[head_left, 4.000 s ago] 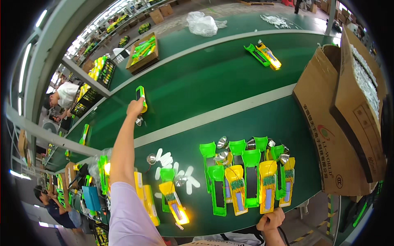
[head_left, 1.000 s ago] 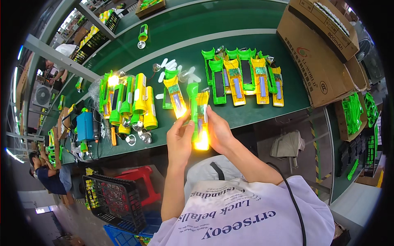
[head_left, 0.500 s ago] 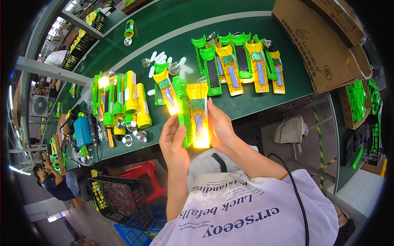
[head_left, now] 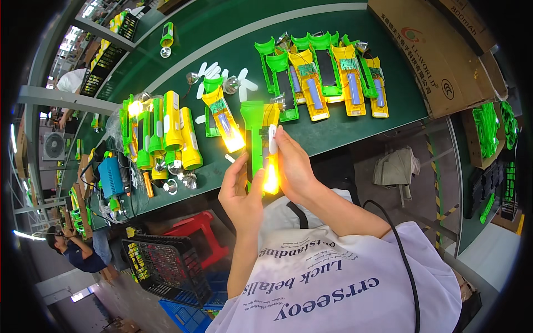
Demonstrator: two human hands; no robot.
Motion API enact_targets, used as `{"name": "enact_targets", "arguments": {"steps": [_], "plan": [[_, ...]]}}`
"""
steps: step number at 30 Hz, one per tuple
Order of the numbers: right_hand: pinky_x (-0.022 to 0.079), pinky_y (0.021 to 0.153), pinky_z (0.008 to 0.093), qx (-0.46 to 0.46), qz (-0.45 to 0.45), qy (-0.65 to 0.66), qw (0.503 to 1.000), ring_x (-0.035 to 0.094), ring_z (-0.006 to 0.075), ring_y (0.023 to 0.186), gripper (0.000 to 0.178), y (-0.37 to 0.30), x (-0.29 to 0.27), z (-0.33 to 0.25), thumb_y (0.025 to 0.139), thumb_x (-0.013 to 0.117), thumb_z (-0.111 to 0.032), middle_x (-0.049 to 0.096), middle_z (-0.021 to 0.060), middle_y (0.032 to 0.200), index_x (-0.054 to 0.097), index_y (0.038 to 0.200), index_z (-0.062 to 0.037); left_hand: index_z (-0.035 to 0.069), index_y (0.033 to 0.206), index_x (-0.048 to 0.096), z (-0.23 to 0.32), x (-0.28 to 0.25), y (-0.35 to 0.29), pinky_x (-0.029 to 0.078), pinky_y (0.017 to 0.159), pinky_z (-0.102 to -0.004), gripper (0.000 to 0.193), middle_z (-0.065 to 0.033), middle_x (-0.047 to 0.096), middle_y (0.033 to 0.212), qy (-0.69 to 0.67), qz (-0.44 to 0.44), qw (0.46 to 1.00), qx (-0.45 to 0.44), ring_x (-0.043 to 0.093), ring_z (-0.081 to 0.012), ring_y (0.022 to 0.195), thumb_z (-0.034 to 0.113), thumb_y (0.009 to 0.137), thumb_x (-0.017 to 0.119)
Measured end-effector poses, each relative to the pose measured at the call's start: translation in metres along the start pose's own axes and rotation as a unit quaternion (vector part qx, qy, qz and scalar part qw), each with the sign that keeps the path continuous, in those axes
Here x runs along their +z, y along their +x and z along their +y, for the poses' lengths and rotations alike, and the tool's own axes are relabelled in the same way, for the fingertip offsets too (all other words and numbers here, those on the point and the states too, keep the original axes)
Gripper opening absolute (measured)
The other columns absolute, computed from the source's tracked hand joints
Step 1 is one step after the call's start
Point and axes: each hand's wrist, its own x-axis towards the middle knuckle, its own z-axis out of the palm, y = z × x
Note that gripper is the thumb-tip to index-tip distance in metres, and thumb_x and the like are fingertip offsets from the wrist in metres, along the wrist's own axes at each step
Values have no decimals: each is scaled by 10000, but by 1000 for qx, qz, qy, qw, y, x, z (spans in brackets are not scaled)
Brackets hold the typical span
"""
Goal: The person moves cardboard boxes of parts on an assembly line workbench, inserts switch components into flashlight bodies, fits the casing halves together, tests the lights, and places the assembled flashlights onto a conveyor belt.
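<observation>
Over the table's near edge, my left hand (head_left: 241, 191) grips a green flashlight shell half (head_left: 254, 130), its smooth outer side showing. My right hand (head_left: 297, 166) holds the matching yellow shell half (head_left: 271, 116), turned nearly edge-on, with a bright yellow light glowing at its lower end. A white slim piece (head_left: 272, 139) shows on it by my right fingertips. The two halves are close side by side; whether they touch I cannot tell. Just beyond my left hand lies another opened flashlight (head_left: 223, 117), its end lit, beside a silver reflector (head_left: 231, 85) and white strips (head_left: 247, 83).
Several opened yellow and green shells (head_left: 316, 100) with batteries and circuit boards stand in a row at the back right. Closed flashlights (head_left: 172, 119) cluster left, near a blue box-shaped device (head_left: 111, 176). A cardboard box (head_left: 411, 61) borders the right; a black crate (head_left: 166, 266) sits below.
Both shell halves have been turned: the green one now shows its outer side, and the yellow one has swung from facing up to nearly edge-on. My right hand has rotated with it.
</observation>
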Motion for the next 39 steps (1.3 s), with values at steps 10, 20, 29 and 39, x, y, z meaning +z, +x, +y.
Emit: {"name": "enact_targets", "arguments": {"steps": [10,20,29,39], "plan": [[461,862,285,-7,-3,-10,1000,544,103,974,337,-4,3,0,1061,311,-333,564,26,1070,486,1213,-88,-105,1182,572,-3,10,-6,454,1009,-359,397,-230,587,1256,99,15,992,79,589,-257,1151,-55,806,689],[446,953,336,2,-17,-37,999,547,163,1089,377,-2,-8,-1,1059,302,-334,562,71,1203,458,1300,-90,-97,1229,550,-7,13,-10,460,994,-348,442,-214,601,1237,185,1,975,121,602,-251,1136,-58,812,690],[462,886,302,-18,-38,-128,991,555,123,1013,333,-7,-1,-11,970,527,-201,571,35,1115,466,1269,-66,-34,1181,587,-2,32,-12,507,870,-393,495,-228,610,1211,392,24,876,280,630,-366,1036,14,715,747],[502,774,318,-33,54,-200,978,593,167,905,434,-24,-10,-37,869,626,-91,594,78,957,441,1257,-31,-34,1213,466,5,28,-21,484,917,-333,475,-202,617,1191,33,-65,997,29,603,-216,1105,-44,795,691]]}}
